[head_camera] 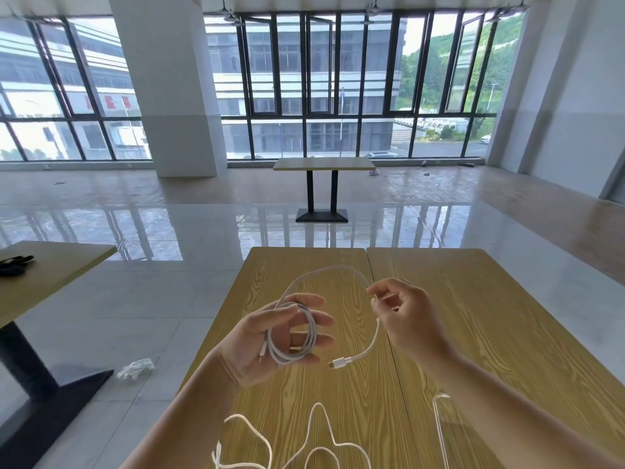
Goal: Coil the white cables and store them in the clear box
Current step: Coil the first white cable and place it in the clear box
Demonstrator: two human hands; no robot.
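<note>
My left hand (270, 343) holds a small coil of white cable (294, 336) above the wooden table, fingers wrapped around its loops. From the coil a loose arc of the same cable rises and runs over to my right hand (406, 319), which pinches it between thumb and fingers. Below that hand the cable hangs down and ends in a plug (338, 363). A second white cable (318, 434) lies in loose curves on the table near me. Part of a clear box's rim (439, 428) shows under my right forearm; most of it is hidden.
Two wooden tables (473, 299) stand pushed together under my hands. Another table (50, 275) at the left carries a black object. A third table (324, 164) stands far off by the windows. Something crumpled and white (135, 367) lies on the tiled floor.
</note>
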